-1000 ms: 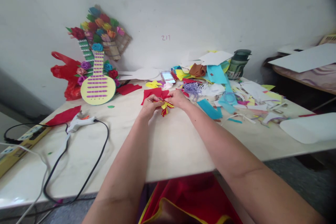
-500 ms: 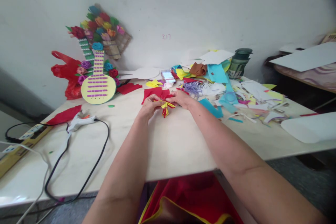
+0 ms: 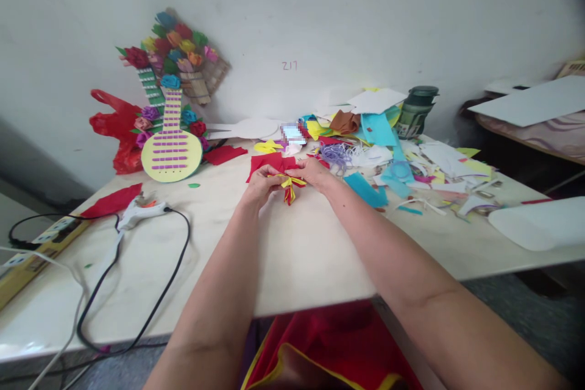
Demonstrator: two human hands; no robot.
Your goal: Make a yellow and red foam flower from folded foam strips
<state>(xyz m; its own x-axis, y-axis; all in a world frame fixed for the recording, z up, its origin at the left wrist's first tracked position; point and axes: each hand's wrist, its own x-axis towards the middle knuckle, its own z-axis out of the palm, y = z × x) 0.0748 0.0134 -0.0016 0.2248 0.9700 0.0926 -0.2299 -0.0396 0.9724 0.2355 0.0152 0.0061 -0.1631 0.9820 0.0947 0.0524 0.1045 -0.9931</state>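
Between my two hands is a small red and yellow paper flower point(image 3: 289, 190), its pointed strips spreading downward and to the right. My left hand point(image 3: 264, 186) pinches it from the left with thumb and fingers closed. From the right, my right hand point(image 3: 314, 173) has its fingertips closed on its upper part. My fingers partly cover the flower, so its top is hidden. Just behind my hands lies a flat red sheet of crepe paper point(image 3: 272, 162) on the table point(image 3: 315, 256).
A white glue gun point(image 3: 139, 213) with a black cord lies left, near a power strip point(image 3: 41, 250). A yellow lute-shaped craft point(image 3: 171, 152) leans against the wall. Paper scraps point(image 3: 439, 161), purple string point(image 3: 334, 154) and a green bottle point(image 3: 417, 111) fill the right side.
Both hands stay in nearly the same place, still holding the flower. My right fingers have shifted very slightly; the rest looks the same.
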